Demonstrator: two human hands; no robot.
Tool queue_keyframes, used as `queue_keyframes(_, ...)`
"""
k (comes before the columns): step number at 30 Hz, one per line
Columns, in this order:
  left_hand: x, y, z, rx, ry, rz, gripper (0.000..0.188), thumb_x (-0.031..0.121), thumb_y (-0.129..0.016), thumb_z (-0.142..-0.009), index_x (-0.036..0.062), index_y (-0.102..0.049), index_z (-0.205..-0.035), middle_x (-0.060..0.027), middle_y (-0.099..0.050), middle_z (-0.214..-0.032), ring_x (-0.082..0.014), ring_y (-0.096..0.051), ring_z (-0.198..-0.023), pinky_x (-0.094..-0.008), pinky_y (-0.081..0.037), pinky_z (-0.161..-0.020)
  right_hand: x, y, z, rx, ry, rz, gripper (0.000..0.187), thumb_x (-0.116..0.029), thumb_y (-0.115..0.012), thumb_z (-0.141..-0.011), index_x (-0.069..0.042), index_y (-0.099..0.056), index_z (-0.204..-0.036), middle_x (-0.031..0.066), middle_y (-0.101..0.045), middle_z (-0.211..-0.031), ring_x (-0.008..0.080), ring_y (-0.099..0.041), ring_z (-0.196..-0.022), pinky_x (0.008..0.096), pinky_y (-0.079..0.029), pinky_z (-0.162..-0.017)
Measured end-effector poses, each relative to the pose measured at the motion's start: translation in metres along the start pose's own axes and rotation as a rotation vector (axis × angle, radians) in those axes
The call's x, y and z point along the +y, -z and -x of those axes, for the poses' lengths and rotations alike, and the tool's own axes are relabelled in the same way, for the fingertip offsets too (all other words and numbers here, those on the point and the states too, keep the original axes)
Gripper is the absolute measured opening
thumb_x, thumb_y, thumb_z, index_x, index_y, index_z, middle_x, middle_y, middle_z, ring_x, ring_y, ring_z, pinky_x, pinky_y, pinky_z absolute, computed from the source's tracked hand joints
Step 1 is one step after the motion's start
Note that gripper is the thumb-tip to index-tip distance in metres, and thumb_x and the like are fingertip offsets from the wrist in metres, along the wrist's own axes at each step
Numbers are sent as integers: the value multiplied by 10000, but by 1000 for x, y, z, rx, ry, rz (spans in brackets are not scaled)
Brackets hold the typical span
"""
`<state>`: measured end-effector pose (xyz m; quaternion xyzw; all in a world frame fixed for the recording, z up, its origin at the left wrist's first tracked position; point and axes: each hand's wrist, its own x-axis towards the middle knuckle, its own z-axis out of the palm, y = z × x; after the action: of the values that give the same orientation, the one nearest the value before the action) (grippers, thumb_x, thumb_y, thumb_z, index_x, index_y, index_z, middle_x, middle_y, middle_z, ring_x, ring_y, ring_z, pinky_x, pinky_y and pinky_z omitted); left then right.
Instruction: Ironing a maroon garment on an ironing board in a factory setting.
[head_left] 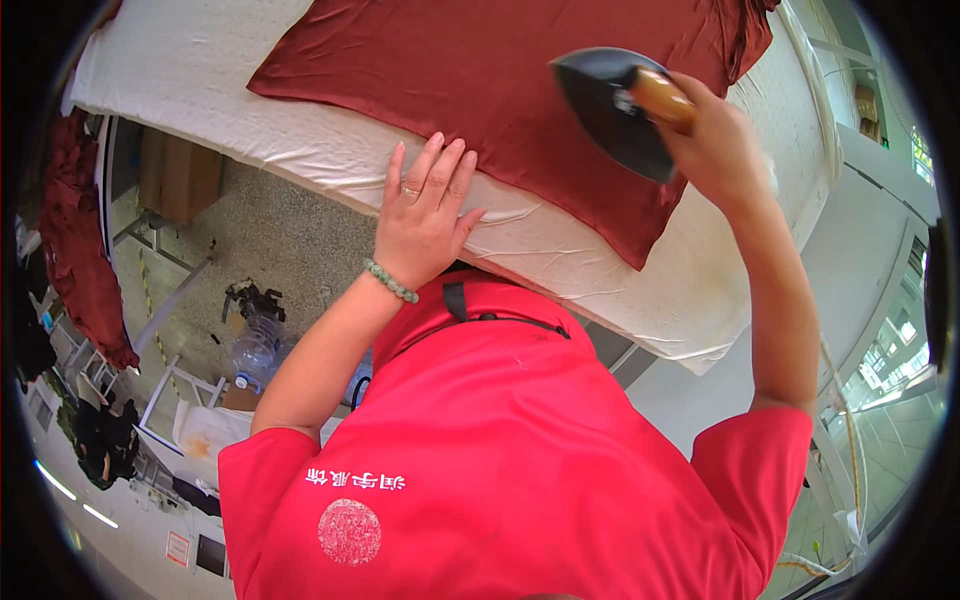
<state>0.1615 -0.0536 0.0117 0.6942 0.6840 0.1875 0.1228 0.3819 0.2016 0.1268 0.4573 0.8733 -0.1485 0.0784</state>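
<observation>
A dark red, silky piece of fabric point(470, 75) lies spread over a padded table with a white cover point(620, 280). My right hand point(718, 140) is wrapped round the wooden handle of a black iron point(605, 105), over the right part of the fabric. Slight blur marks the iron, and I cannot tell whether its sole touches the cloth. My left hand point(428, 208) rests flat at the near edge, its fingers stretched out, fingertips at the fabric's hem and palm over the white cover. It wears a ring and a green bead bracelet point(390, 281).
More dark red cloth point(75, 240) hangs at the left beside a metal frame. On the floor below stand a cardboard box point(180, 175) and clear plastic bottles point(257, 350). A cord point(850, 440) hangs down at the right, past the table's corner.
</observation>
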Motion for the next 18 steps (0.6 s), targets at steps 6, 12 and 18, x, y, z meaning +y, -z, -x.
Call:
queue_keyframes(6, -1, -2, 8, 75, 13, 0, 580, 314, -750, -858, 92, -613, -1376, -107, -512, -1478, -290, -404, -1466, -583, -274, -1225, -71, -18, -34, -214, 278, 189, 480, -205, -730, -859, -62, -619, -1303, 210, -729, -893, 415, -709, -844, 472, -571, -750)
queue_keyframes(12, -6, 8, 28, 96, 10, 63, 492, 263, -742, -870, 86, -642, -1318, -116, -548, -1434, -312, -459, -1420, -572, -318, -1204, -91, -23, -21, -484, 454, 333, 522, -191, -735, -803, -23, -601, -1279, 194, -710, -791, 397, -710, -750, 479, -569, -693)
queue_keyframes(18, -19, 37, 33, 98, 70, 103, 401, 222, -728, -899, 76, -676, -1268, -128, -595, -1372, -338, -502, -1375, -561, -352, -1182, -70, -16, 14, -588, 344, 286, 571, -222, -754, -804, -5, -574, -1301, 187, -713, -786, 387, -715, -736, 473, -569, -676)
